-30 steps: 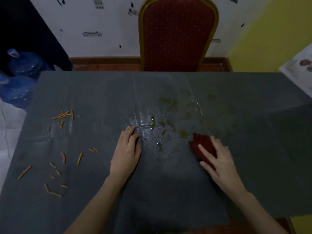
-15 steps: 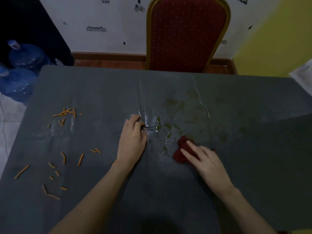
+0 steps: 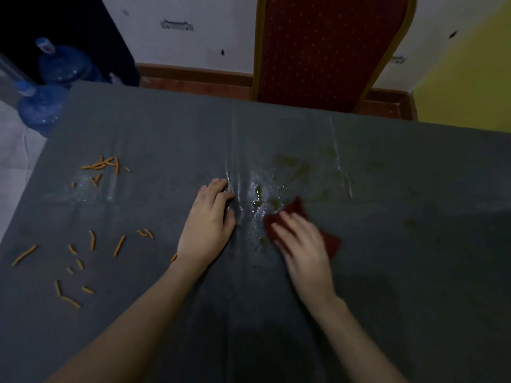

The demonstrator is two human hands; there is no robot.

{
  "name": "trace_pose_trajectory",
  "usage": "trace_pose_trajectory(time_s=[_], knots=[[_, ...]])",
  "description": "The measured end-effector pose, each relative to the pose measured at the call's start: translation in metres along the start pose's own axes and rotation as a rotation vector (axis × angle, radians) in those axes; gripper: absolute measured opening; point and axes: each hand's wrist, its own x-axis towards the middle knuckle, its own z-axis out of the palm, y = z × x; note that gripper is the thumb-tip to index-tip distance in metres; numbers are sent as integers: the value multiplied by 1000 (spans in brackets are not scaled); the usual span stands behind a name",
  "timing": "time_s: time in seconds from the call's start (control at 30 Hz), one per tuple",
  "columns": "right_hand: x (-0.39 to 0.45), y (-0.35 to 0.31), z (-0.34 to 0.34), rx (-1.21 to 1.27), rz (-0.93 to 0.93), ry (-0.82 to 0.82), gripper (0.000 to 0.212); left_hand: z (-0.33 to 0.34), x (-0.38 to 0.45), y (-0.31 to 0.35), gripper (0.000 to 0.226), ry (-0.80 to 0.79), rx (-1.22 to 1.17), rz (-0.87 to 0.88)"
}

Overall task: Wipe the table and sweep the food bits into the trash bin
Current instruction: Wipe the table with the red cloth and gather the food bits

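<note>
A grey plastic cover lies over the table (image 3: 414, 217). My right hand (image 3: 302, 243) presses a dark red cloth (image 3: 329, 240) flat on a wet patch with greenish smears (image 3: 265, 200) at the table's middle. My left hand (image 3: 208, 225) lies palm down just left of the wet patch, fingers together, pinning the cover. Several orange food sticks (image 3: 101, 164) lie at the left, with more scattered nearer me (image 3: 119, 246). No trash bin is in view.
A red padded chair (image 3: 329, 48) with a gold frame stands against the table's far edge. Two blue water jugs (image 3: 41, 106) sit on the floor beyond the table's left corner. A yellow wall is at the far right.
My right hand has slid the red cloth leftward across the wet patch toward my left hand. The left hand has stayed in place. The view has shifted left and closer.
</note>
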Motion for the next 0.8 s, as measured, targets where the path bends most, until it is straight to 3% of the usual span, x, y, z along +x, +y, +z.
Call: trace_pose_trajectory(time_s=[0.1, 0.2, 0.37, 0.47, 0.57, 0.63, 0.7, 0.8], knots=[[2, 4, -4, -43, -227, -104, 31, 1, 3, 2, 26, -2, 9, -4], [8, 56, -33, -186, -370, -159, 31, 3, 1, 1, 26, 11, 25, -9], [18, 134, -81, -265, -25, -139, 41, 1, 2, 4, 25, 21, 29, -16], [19, 121, -72, -161, 28, -131, 40, -1, 2, 6, 25, 16, 34, -19], [21, 83, -49, -19, 55, -102, 51, -2, 1, 7, 25, 15, 42, -23], [19, 44, -28, 46, -77, -158, 54, -3, 1, 8, 25, 13, 36, -32], [11, 8, -10, 53, -349, -228, 40, -6, 3, 7, 24, 15, -9, -50], [18, 9, -11, 5, -633, -330, 26, -8, 1, 6, 28, 20, -66, -93]])
